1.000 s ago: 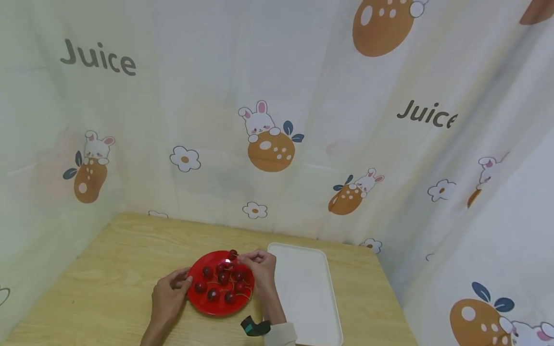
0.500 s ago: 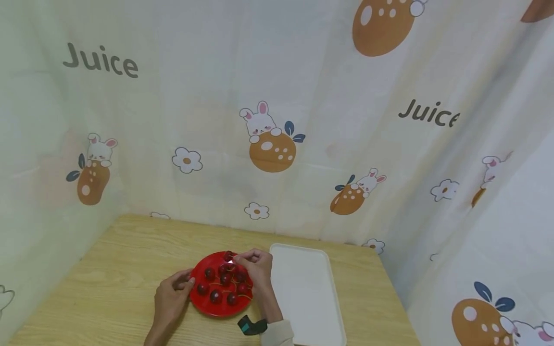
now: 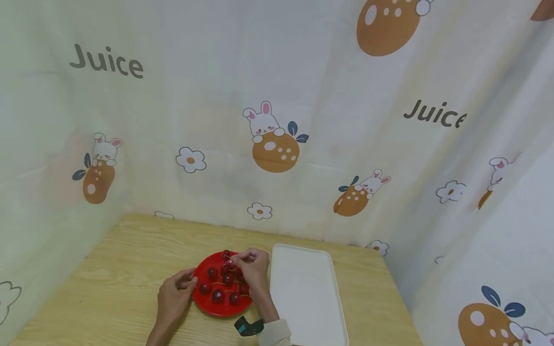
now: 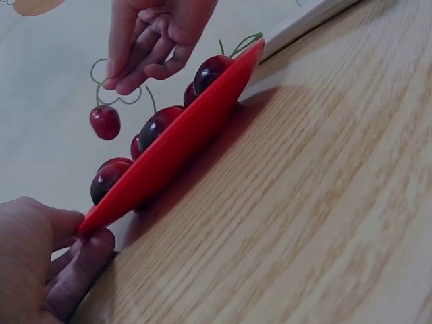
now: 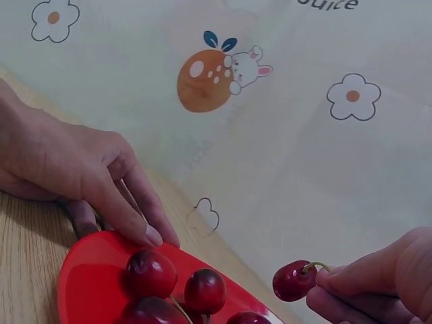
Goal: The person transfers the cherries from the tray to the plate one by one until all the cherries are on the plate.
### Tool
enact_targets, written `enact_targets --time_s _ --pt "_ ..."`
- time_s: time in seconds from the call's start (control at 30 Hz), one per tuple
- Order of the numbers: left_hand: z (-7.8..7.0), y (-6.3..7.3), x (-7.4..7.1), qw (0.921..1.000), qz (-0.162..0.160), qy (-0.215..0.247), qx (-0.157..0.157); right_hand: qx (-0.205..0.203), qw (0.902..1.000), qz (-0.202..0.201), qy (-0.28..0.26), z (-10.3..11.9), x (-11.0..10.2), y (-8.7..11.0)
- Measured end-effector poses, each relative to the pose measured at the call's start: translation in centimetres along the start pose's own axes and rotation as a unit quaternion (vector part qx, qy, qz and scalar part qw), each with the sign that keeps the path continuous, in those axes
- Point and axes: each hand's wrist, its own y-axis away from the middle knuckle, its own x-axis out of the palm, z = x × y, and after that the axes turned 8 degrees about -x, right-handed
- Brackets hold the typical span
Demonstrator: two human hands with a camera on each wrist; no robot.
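Note:
My left hand (image 3: 174,295) pinches the left rim of a round red plate (image 3: 213,310), thumb on top and fingers underneath, as the left wrist view shows. Dark red cherries with green stems, several of them, lie on the plate. Over its far side, my right hand (image 3: 255,270) pinches one cherry (image 5: 293,282) by its stem between thumb and fingertips. That cherry (image 4: 105,123) hangs free above the plate in the left wrist view. Part of the plate's right side is hidden behind the right hand in the head view.
A white rectangular tray (image 3: 309,298) lies on the wooden table (image 3: 108,288) just right of the plate. Behind and on both sides hangs a pale curtain (image 3: 216,96) printed with rabbits, fruit and flowers. A black strap (image 3: 248,327) is at the right wrist.
My right hand has drifted slightly left over the plate, carrying the cherry by its stem. The left hand keeps its grip on the rim. The head view has shifted a little.

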Motion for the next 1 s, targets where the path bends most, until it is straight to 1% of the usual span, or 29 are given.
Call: enact_targets --time_s 0.1,0.17,0.3,0.4,0.5,0.57,0.73,0.9,1.0 --pt "0.0 0.0 0.0 1.0 -0.001 -0.005 0.002 -0.013 0.9999 0.005 0.006 -0.1 0.3 -0.1" --pt "0.1 0.0 0.0 0.9999 -0.004 -0.014 0.003 -0.032 0.9993 0.011 0.016 -0.2 0.4 -0.1" --pt "0.2 0.0 0.0 0.9996 -0.007 -0.029 0.002 -0.061 0.9965 0.028 0.049 -0.2 0.6 0.0" --pt "0.2 0.1 0.0 0.9997 -0.002 -0.026 0.001 -0.087 0.9925 0.041 0.074 -0.3 0.6 -0.1" --pt "0.1 0.0 0.1 0.9996 -0.003 -0.029 0.005 -0.114 0.9864 0.051 0.107 -0.5 0.7 -0.2" --pt "0.1 0.0 0.1 0.9992 -0.008 -0.039 0.009 -0.127 0.9825 0.057 0.124 -0.5 0.7 -0.2" --pt "0.1 -0.1 0.1 0.9982 -0.017 -0.057 0.01 -0.125 0.979 0.07 0.145 -0.5 0.8 -0.1" --pt "0.1 -0.2 0.1 0.9982 -0.014 -0.058 0.001 -0.122 0.9769 0.075 0.159 -0.5 1.0 -0.1" --pt "0.1 -0.3 0.1 0.9985 -0.011 -0.054 -0.005 -0.131 0.975 0.077 0.162 -0.5 1.1 -0.2"
